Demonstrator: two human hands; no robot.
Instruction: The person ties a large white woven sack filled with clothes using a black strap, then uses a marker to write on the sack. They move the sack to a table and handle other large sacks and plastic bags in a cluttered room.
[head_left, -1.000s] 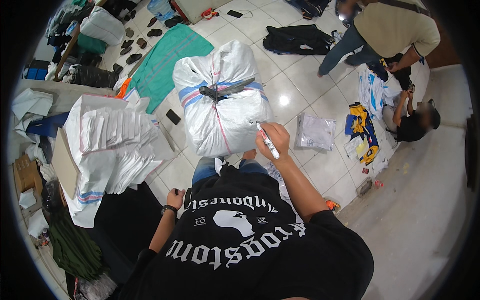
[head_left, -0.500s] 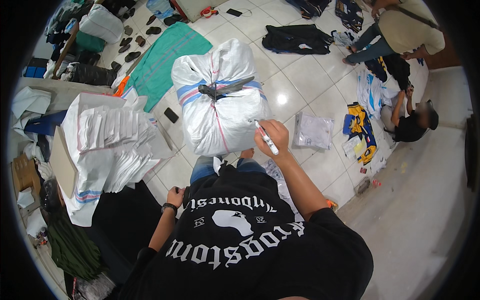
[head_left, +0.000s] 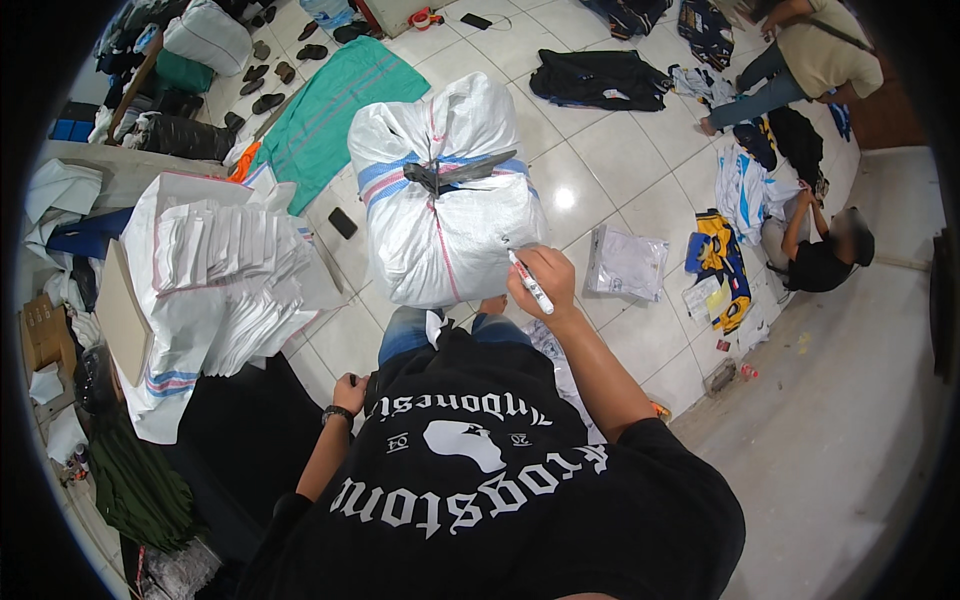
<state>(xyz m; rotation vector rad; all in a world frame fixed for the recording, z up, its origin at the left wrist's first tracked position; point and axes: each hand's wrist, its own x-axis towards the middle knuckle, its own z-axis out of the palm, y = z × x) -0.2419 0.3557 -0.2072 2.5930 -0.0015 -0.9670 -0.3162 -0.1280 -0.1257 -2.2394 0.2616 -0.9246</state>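
A large, bulging white woven sack (head_left: 455,240) with blue and red stripes stands in front of me, tied at the top with a black strip (head_left: 460,174). My right hand (head_left: 548,280) grips a white marker (head_left: 531,283) with red print, its tip at the sack's near right side. Just beyond the tip is a small dark mark (head_left: 506,240) on the white weave. Down by my hip, my left hand (head_left: 349,394) is closed, with a small dark bit showing at its fingers; what it is I cannot make out.
To the left, an opened white sack (head_left: 165,290) holds stacked white folded pieces (head_left: 235,250). A black phone (head_left: 343,223) and a green sheet (head_left: 345,115) lie on the tiles. Rightward are a plastic-wrapped packet (head_left: 627,262), piled clothes (head_left: 722,260) and two people (head_left: 815,55), (head_left: 825,255).
The marker tip has shifted slightly toward me, below the small mark. My left hand stays at my hip. The whole view has tilted a little.
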